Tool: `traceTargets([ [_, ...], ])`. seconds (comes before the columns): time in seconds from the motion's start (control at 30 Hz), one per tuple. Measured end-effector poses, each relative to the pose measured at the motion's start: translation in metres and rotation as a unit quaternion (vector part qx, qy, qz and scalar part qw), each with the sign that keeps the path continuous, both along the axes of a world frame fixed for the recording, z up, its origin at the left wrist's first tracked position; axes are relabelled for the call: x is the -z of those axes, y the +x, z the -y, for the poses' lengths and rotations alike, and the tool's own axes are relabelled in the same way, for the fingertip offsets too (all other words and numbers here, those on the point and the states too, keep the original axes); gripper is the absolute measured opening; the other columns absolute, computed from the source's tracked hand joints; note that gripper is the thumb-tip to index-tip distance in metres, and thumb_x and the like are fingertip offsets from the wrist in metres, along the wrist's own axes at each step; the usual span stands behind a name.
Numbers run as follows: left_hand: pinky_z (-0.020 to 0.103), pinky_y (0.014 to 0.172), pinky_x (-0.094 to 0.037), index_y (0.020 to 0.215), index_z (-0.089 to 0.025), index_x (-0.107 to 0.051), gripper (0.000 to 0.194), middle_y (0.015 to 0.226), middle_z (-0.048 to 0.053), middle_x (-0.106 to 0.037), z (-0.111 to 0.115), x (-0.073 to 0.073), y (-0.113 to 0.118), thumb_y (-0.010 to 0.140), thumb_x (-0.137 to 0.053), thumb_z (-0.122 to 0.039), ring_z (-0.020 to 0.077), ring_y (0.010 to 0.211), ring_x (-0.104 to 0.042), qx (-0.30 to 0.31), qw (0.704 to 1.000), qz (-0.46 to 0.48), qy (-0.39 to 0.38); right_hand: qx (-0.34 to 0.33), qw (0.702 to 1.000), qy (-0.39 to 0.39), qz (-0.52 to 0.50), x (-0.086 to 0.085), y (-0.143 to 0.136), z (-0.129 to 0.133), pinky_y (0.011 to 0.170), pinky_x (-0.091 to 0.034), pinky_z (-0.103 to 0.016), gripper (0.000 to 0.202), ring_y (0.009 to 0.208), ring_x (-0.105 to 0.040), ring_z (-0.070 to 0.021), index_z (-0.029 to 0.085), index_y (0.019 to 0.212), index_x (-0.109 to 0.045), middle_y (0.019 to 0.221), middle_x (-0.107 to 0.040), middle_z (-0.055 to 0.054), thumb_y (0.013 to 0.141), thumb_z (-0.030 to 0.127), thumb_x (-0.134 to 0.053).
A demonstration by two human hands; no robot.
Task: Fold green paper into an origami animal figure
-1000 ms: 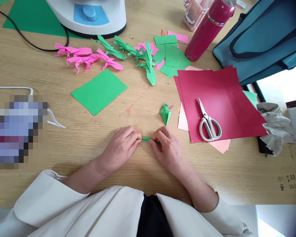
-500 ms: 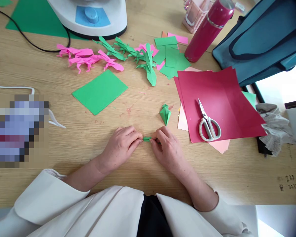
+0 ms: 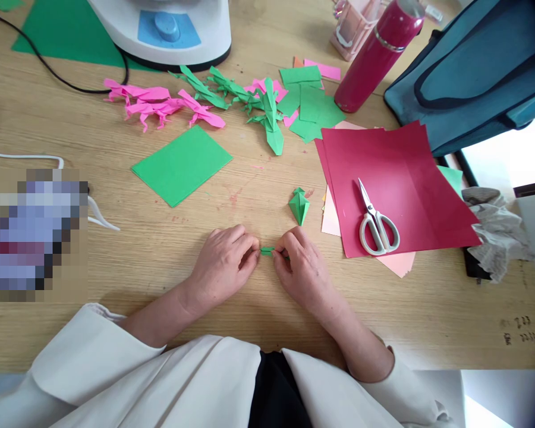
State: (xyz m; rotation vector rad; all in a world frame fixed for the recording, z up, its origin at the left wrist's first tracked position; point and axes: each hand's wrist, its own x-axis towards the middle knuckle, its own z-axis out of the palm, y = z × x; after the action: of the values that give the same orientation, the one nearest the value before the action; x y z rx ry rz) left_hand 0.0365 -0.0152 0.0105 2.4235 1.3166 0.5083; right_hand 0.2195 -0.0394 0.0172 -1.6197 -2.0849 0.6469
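Between my two hands, just above the table's near part, is a small narrow strip of folded green paper (image 3: pixel 267 251). My left hand (image 3: pixel 225 260) pinches its left end with thumb and forefinger. The other end sits in the pinch of my right hand (image 3: pixel 304 266), whose fingers hide part of it. Just beyond my right hand lies a small pointed green origami piece (image 3: pixel 299 208), apart from the fingers. A flat green paper rectangle (image 3: pixel 181 166) rests farther off to the left.
Pink origami figures (image 3: pixel 156 107) and green origami figures (image 3: pixel 271 119) lie along the back. To the right, white-handled scissors (image 3: pixel 374 226) rest on red paper sheets (image 3: pixel 423 196). A magenta bottle (image 3: pixel 374 59), a blue bag (image 3: pixel 472 77) and a white appliance base (image 3: pixel 182 50) stand behind.
My left thumb and fingers have shifted very slightly at the strip's left end. Both hands keep their pinch, and everything else lies as before.
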Motion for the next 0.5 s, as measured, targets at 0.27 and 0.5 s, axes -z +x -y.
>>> traceTargets([
  [0.27, 0.033, 0.071, -0.038, 0.078, -0.019, -0.057, 0.012, 0.079, 0.002, -0.058, -0.0001, -0.0002, 0.0023, 0.088, -0.056, -0.014, 0.0187, 0.074, -0.056, -0.009, 1.0, -0.012, -0.001, 0.002, 1.0, -0.007, -0.025, -0.0021, -0.0019, 0.0012, 0.077, -0.045, -0.034, 0.021, 0.085, -0.052, -0.0216, 0.024, 0.079, -0.04, 0.089, -0.05, -0.005, 0.09, 0.009, -0.05],
  [0.5, 0.035, 0.071, -0.039, 0.08, -0.019, -0.056, 0.01, 0.081, 0.004, -0.059, 0.0005, 0.0007, 0.0021, 0.089, -0.055, -0.016, 0.0209, 0.076, -0.056, -0.004, 0.999, -0.035, 0.004, 0.0, 1.0, -0.025, -0.003, -0.0043, -0.0035, -0.0004, 0.076, -0.045, -0.035, 0.02, 0.084, -0.051, -0.0226, 0.024, 0.08, -0.039, 0.09, -0.051, -0.007, 0.09, 0.01, -0.049],
])
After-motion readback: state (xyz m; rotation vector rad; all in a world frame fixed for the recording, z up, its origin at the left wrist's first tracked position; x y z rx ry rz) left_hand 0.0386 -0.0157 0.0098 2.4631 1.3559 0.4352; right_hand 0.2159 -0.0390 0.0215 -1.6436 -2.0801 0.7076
